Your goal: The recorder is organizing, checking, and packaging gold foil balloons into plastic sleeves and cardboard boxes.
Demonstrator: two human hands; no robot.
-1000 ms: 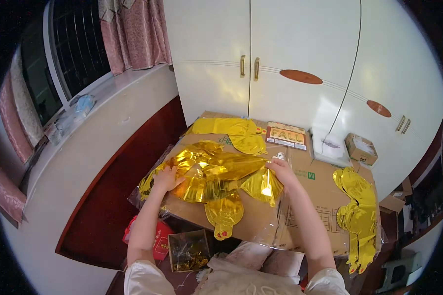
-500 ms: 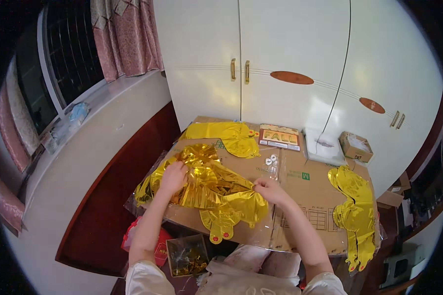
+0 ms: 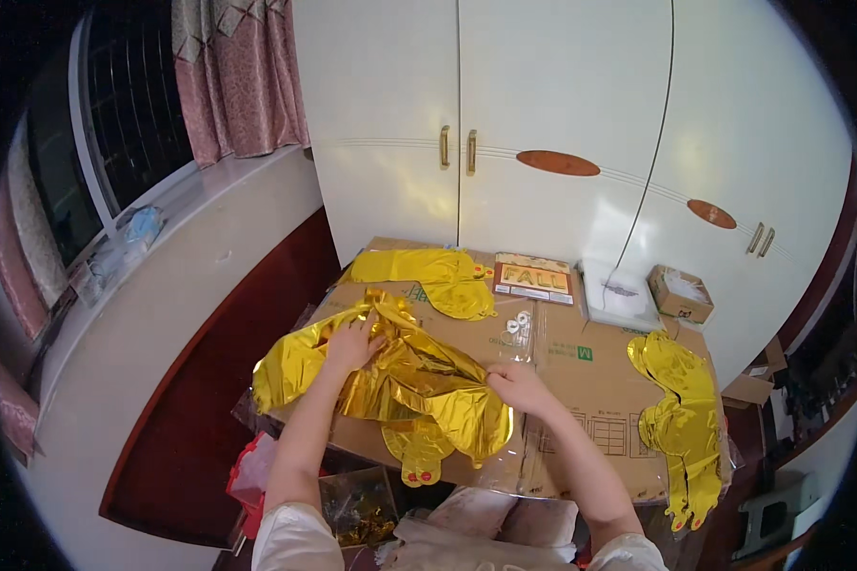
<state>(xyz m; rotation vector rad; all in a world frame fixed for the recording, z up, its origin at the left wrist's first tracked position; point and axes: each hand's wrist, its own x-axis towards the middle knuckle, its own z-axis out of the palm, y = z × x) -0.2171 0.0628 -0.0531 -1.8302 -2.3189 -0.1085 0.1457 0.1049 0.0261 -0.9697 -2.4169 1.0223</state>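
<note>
A large crumpled gold foil balloon (image 3: 438,347) spreads across the left half of the cardboard-covered table. My left hand (image 3: 355,344) lies on its upper folds with fingers apart. At the balloon's right edge, my right hand (image 3: 522,385) pinches the foil between thumb and fingers. Below it, a flat gold foil balloon (image 3: 414,445) with two red-marked tabs pokes out toward me. Another flat gold foil balloon (image 3: 405,266) rests along the far edge. A stack of flat gold foil (image 3: 681,428) hangs slightly over the table's near right side.
Behind the hands are small white rolls (image 3: 517,325), a flat printed package (image 3: 533,278), a white box (image 3: 619,295) and a small carton (image 3: 681,295). An open box (image 3: 360,509) with gold scraps stands below the near edge, beside a red bag (image 3: 249,481). White cabinets (image 3: 381,190) border the far side.
The crumpled foil has been spread wider, its left part now smoother and its top narrower. My left hand has shifted slightly right with fingers more spread; my right hand still grips the edge.
</note>
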